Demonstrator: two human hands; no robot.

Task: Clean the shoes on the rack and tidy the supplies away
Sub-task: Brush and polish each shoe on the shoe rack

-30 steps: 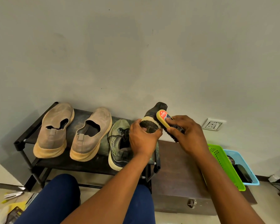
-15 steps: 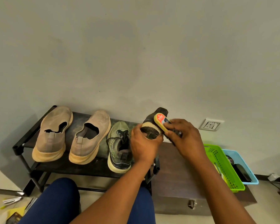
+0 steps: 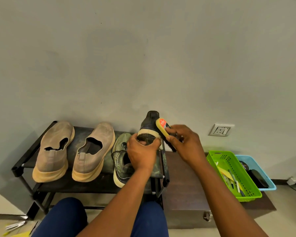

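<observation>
Left hand (image 3: pixel 141 153) curled around the heel end of a dark shoe (image 3: pixel 149 124), holding it up above the right end of the black rack (image 3: pixel 26 161), toe pointing up toward the wall. Sole of the shoe turned toward the camera, pale edge showing. Right hand (image 3: pixel 184 144) gripping a yellow brush (image 3: pixel 164 130) with a red label, fingers wrapped over its back. Dark bristles of the brush touching the right side of the held shoe.

On the rack, two tan slip-on shoes side by side: one (image 3: pixel 54 150) at the left end, the other (image 3: pixel 93 149) just beside it. Right of those, a green lace-up shoe (image 3: pixel 120 152), partly hidden behind the left hand and arm.

Right of the rack, a dark brown box (image 3: pixel 183 185) on the floor. On it, a green basket (image 3: pixel 234 175) with pens and papers inside, touching a blue basket (image 3: pixel 256 171) on its right side. Inside the blue one, a round tin and a dark thing, too dim to name.

White wall socket (image 3: pixel 220 130) above the baskets. Blue trouser legs (image 3: pixel 65 218) at the bottom.
</observation>
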